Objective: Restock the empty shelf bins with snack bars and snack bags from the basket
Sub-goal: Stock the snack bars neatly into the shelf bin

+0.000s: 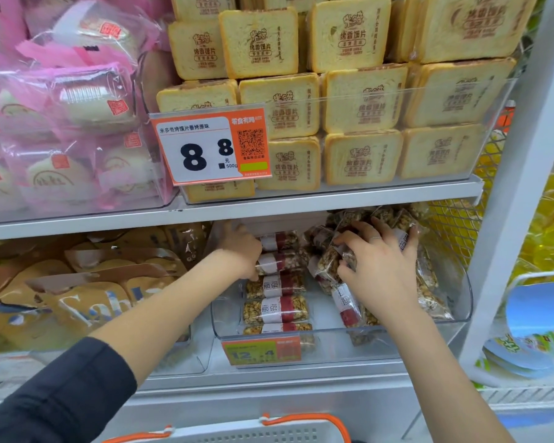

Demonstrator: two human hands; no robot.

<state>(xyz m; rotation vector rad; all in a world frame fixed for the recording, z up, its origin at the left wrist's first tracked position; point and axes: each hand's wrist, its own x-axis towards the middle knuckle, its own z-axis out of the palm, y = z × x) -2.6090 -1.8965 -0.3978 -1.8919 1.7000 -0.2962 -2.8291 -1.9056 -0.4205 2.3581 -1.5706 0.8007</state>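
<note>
A clear plastic shelf bin (333,334) on the lower shelf holds nut snack bars with red-and-white labels. A neat row of bars (275,310) runs down its left side. A loose heap of the same bars (429,282) fills the right side. My left hand (242,251) reaches into the bin and holds a bar at the far end of the row, fingers curled round it. My right hand (378,263) grips several bars in the heap. The white basket (253,434) with orange handles shows at the bottom edge.
Toast-shaped packs (362,103) fill the bin above, behind an orange price tag (211,148). Pink wrapped cakes (61,123) sit upper left, brown bags (87,298) lower left. A white post (509,219) and wire mesh (454,228) bound the right.
</note>
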